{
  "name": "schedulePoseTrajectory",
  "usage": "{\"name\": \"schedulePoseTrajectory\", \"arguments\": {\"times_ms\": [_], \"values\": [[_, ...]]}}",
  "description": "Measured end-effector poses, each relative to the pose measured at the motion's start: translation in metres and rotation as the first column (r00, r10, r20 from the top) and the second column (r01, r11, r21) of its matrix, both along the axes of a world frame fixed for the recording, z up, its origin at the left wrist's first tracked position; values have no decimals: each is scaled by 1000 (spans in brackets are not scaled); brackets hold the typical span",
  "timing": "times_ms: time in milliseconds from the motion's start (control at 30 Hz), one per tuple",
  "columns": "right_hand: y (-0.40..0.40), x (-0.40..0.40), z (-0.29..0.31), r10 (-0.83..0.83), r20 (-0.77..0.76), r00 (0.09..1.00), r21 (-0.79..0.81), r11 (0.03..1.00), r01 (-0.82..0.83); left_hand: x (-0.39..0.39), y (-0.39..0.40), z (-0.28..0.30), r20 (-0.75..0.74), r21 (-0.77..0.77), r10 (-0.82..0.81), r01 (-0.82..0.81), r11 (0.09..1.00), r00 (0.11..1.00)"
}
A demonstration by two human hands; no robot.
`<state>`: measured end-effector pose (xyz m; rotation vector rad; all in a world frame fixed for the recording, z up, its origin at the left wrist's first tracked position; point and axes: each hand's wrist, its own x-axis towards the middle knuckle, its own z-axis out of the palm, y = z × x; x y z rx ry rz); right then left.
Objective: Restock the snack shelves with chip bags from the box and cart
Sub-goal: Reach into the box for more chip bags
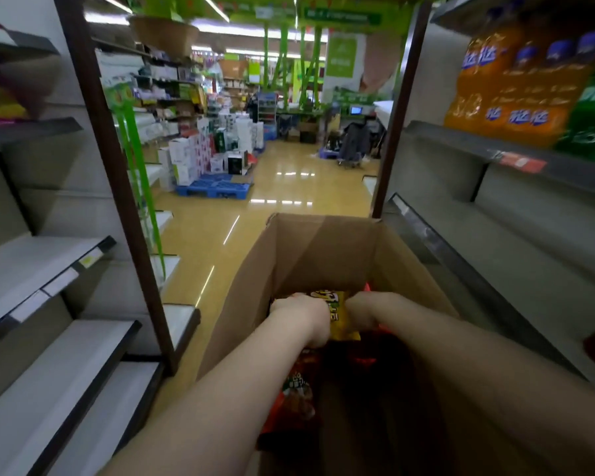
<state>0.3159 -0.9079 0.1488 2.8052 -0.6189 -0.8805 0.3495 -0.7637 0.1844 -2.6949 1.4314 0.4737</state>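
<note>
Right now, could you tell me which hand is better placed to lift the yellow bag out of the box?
Neither clearly: the left hand and right hand both grip the yellow bag on opposite sides inside the box. A two-handed lift looks likeliest.

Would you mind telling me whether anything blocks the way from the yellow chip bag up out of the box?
Nothing visible does. Both hands, left hand and right hand, reach the yellow chip bag, and the cardboard box is open above it.

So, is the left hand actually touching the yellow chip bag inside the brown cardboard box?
Touching. The head view shows the left hand curled over the yellow chip bag's left edge, with no gap, while the right hand grips its other side inside the brown cardboard box.
</note>
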Motion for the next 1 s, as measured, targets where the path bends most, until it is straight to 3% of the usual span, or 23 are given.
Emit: {"name": "schedulePoseTrajectory", "arguments": {"times_ms": [67, 167, 267, 400, 467, 567, 633, 700, 733, 800, 867, 933, 1000], "values": [[20, 9, -37, 139, -128, 982, 4, 990, -139, 9, 5, -16, 13, 66, 8, -8, 998, 1000], [48, 6, -82, 370, -38, 928, -64, 926, -372, 24, 15, -28, -35, 97, 92, -88, 991, 995], [54, -7, -113, 565, 18, 825, -119, 820, -559, 38, 21, -33, -74, -1, 208, -209, 978, 975], [57, 3, -117, 598, -45, 801, -68, 798, -599, 46, 26, -35, -103, -121, 277, -288, 950, 955], [49, 12, -101, 574, 38, 818, 14, 818, -575, 49, 30, -33, -160, -174, 310, -336, 925, 937], [20, 11, -56, 285, 360, 888, 340, 846, -410, 58, 34, -29, -304, -307, 392, -479, 823, 868], [-5, 2, -29, -50, 347, 937, 594, 785, -178, 64, 38, -26, -444, -375, 413, -584, 720, 795], [-29, -8, -17, -348, 204, 915, 823, 567, 32, 65, 41, -23, -581, -385, 383, -657, 649, 718], [-38, -14, -14, -456, 161, 875, 900, 433, 60, 63, 43, -21, -647, -376, 344, -677, 632, 680], [-48, -22, -11, -605, 131, 785, 979, 204, -7, 53, 47, -19, -769, -321, 253, -697, 641, 587], [-49, -25, -9, -698, 134, 704, 991, 79, -111, 41, 47, -17, -873, -267, 123, -674, 689, 472], [-42, -21, -7, -746, 120, 655, 983, -5, -185, 33, 44, -18, -916, -274, 6, -638, 720, 400], [-32, -13, -5, -792, 129, 597, 973, -14, -229, 32, 41, -20, -916, -323, -64, -634, 703, 396]]}}
